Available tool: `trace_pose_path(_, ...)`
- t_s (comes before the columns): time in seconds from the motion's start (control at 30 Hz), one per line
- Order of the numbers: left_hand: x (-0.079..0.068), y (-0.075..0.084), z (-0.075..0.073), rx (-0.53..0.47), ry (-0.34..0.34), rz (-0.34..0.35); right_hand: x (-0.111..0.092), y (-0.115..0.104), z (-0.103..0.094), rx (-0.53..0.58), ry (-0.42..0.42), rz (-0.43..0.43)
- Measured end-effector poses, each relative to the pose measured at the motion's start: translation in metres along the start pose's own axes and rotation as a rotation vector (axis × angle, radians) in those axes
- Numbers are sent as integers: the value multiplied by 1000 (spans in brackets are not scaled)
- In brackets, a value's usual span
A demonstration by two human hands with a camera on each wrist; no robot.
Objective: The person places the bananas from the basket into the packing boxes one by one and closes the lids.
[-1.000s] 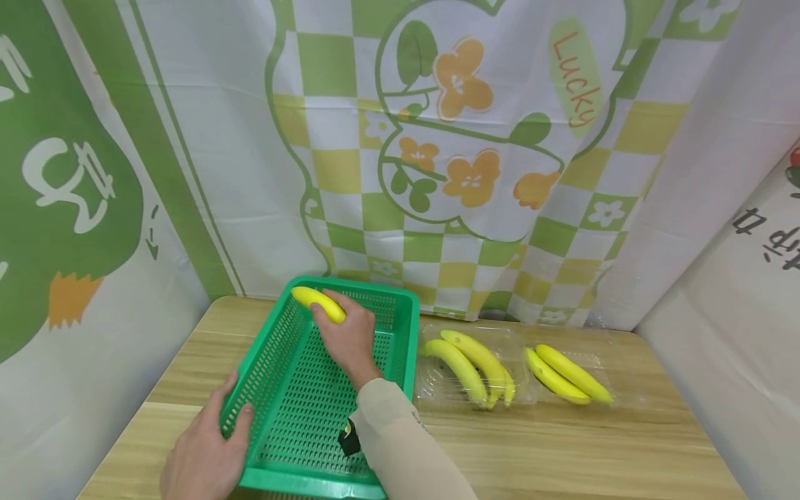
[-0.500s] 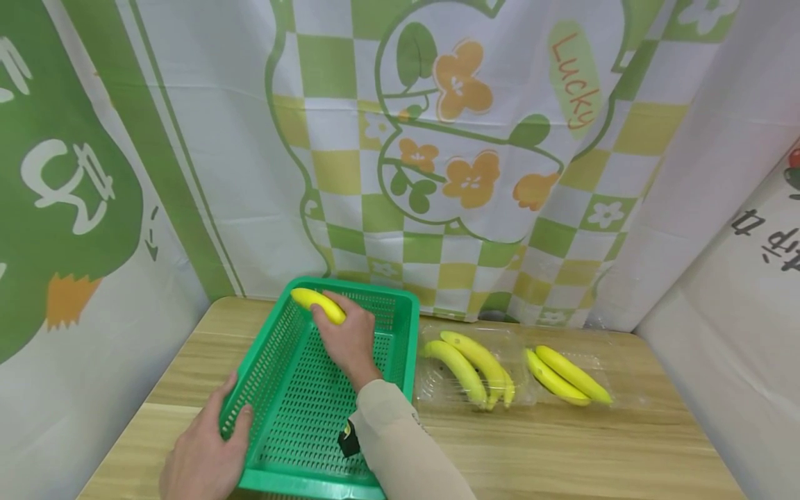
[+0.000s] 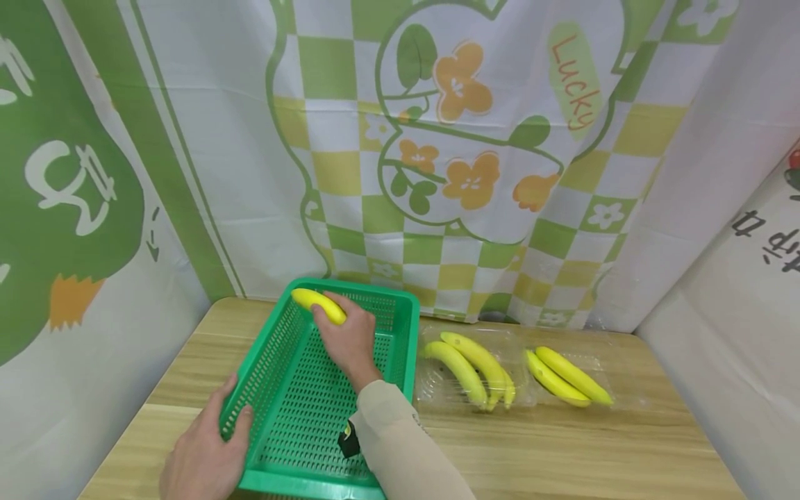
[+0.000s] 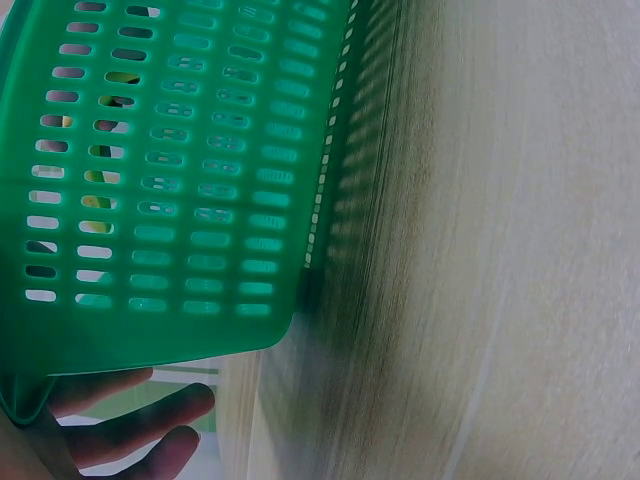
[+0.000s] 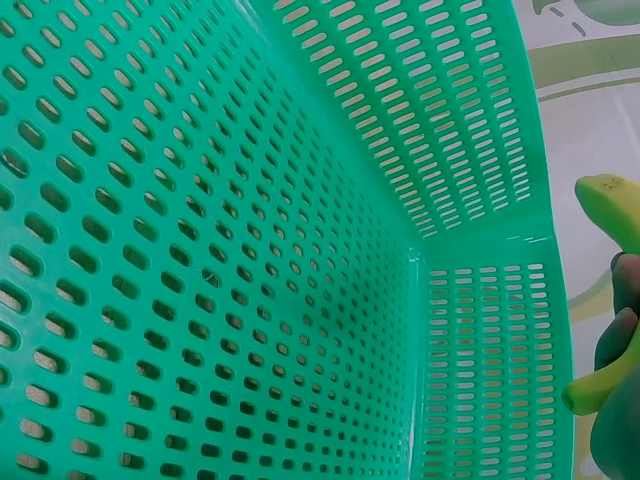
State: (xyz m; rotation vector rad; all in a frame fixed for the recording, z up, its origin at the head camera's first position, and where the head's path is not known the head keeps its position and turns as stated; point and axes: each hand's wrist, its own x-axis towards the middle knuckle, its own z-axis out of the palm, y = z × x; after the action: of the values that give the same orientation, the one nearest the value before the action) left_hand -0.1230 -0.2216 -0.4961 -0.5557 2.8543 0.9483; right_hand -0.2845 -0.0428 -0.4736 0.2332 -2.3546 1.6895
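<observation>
My right hand [image 3: 350, 340] grips a yellow banana [image 3: 306, 297] over the far left part of a green plastic basket [image 3: 409, 347]. Both ends of that banana [image 5: 608, 208] show past the fingers in the right wrist view. My left hand [image 3: 209, 444] holds the basket's left rim, with the thumb on the inner side. In the left wrist view some of its fingers [image 4: 170, 410] reach past the end of the perforated basket wall [image 4: 190, 180]. The basket's perforated floor [image 5: 200, 250] shows no fruit on it.
Right of the basket, a clear plastic container [image 3: 431, 399] holds three bananas [image 3: 481, 357]. Two more bananas [image 3: 571, 375] lie farther right, seemingly in another clear container. All stand on a wooden table [image 3: 562, 451]. A patterned curtain [image 3: 350, 173] hangs behind.
</observation>
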Motion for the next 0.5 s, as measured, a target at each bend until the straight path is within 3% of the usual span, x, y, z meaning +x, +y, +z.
trace_pose_path(0.5,1,2,-2,26,-48,-17,-2,-1,-2,-51,-7,-22)
